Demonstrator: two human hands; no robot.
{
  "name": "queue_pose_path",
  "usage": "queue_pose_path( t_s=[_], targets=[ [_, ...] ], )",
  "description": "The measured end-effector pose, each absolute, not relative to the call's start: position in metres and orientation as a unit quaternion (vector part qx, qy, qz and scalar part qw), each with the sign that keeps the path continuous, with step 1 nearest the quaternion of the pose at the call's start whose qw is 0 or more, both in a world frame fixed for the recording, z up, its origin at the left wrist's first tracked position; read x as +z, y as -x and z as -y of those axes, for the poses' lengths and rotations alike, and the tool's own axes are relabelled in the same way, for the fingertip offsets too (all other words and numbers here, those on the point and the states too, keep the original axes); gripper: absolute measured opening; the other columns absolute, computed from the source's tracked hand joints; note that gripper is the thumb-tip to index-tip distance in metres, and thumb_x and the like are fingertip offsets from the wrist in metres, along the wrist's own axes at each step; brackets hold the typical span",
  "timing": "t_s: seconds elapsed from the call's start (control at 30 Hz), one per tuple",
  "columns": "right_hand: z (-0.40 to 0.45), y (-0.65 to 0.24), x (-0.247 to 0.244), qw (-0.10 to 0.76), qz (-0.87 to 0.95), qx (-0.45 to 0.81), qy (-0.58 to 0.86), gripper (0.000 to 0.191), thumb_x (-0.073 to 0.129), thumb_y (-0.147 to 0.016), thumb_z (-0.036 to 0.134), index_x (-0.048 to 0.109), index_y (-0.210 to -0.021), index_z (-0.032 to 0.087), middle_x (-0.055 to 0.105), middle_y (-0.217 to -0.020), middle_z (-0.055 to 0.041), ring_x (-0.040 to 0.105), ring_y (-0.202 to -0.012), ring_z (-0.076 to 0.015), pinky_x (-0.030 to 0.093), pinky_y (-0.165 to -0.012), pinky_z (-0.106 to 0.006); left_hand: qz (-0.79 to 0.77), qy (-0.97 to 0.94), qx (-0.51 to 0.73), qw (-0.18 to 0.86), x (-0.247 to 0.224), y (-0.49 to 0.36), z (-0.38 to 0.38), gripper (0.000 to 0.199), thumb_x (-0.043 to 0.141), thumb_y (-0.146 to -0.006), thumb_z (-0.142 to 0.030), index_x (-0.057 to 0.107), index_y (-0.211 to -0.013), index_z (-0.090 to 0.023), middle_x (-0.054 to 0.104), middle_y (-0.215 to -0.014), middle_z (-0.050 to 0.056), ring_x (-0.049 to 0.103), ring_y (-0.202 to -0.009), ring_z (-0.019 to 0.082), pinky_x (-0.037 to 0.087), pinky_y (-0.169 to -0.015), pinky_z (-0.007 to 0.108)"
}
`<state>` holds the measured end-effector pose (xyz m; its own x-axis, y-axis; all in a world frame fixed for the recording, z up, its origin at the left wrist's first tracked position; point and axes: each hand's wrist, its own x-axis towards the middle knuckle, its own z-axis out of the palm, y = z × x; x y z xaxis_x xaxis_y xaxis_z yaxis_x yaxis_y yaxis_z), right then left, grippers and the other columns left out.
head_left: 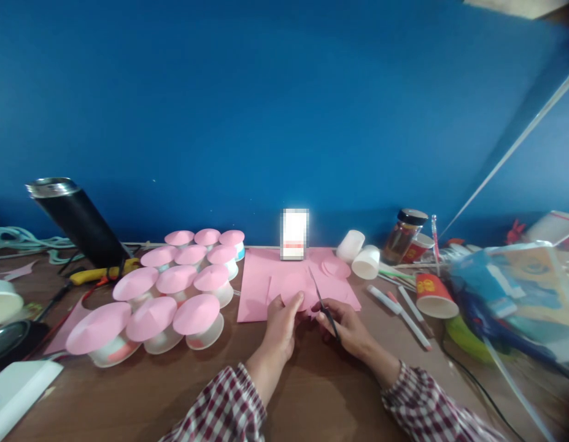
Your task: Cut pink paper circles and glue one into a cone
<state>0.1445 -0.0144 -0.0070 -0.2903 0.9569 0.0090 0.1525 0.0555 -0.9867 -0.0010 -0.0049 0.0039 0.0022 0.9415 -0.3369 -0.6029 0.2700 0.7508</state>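
Scissors [329, 318] are in my right hand [346, 325], fingers curled closed around the handles, blades angled up toward eleven o'clock and right up beside the paper. And over on the other side, my left hand [282, 325] has pink paper [291, 288] pinched between thumb and fingers, thumb on top, its hold closed. Both hands sit close together above the near part of the desk [312, 393]; whether the blades are apart or together, I can't tell.

Just beyond my fingers, toward twelve o'clock, pink sheets [254, 279] lie flat, and a bright, pixelated object [294, 234] stands at their far edge. At one o'clock, pink discs [336, 267] overlap on those sheets, with two white cups [366, 263] just past them, one tilted against the other's side.

Swing round to ten o'clock and look at that crowd: twelve pink cones [151, 318] sit on upturned cups [205, 334], four rows of three! Behind them a black flask [81, 218] leans, a yellow-handled tool [100, 276] near its base.

Out at two o'clock, a dark-lidded jar [401, 239] stands by the wall [284, 110]; nearer, markers [410, 325] lie beside a red cup [436, 296] on its side.
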Motion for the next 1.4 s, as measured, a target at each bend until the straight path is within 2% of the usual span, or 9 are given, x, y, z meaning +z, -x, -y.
queue_pose_path(
  t_s=[0.8,1.0,1.4],
  targets=[
    [0.0148,-0.1438,-0.0043,0.394,0.603,0.527,0.451,0.040,0.061,-0.080,0.053,0.058,-0.092,0.015,0.053,-0.057,0.0028,0.048,-0.047,-0.0100,0.040,-0.045,-0.021,-0.428,-0.205,0.571,0.670,0.0048,0.0004,0.0044,0.039,0.080,-0.055,-0.037,0.049,-0.069,-0.017,0.053,-0.053,-0.004,0.054,-0.047,0.012,0.043,-0.044,0.023],
    [0.0145,-0.1453,-0.0061,0.388,0.614,0.518,0.451,0.039,0.060,-0.082,0.052,0.059,-0.092,0.015,0.055,-0.058,0.0023,0.049,-0.047,-0.0097,0.039,-0.044,-0.021,-0.420,-0.209,0.567,0.677,0.0037,0.0001,0.0037,0.036,0.078,-0.059,-0.036,0.048,-0.069,-0.018,0.053,-0.052,-0.004,0.053,-0.047,0.012,0.042,-0.043,0.023],
    [0.0135,-0.1458,-0.0051,0.375,0.628,0.499,0.465,0.040,0.059,-0.081,0.054,0.060,-0.090,0.015,0.056,-0.060,0.0011,0.049,-0.046,-0.0093,0.043,-0.045,-0.021,-0.425,-0.204,0.571,0.672,0.0046,0.0012,0.0051,0.038,0.080,-0.056,-0.036,0.048,-0.067,-0.018,0.052,-0.051,-0.005,0.052,-0.045,0.011,0.043,-0.044,0.023]
  ],
)
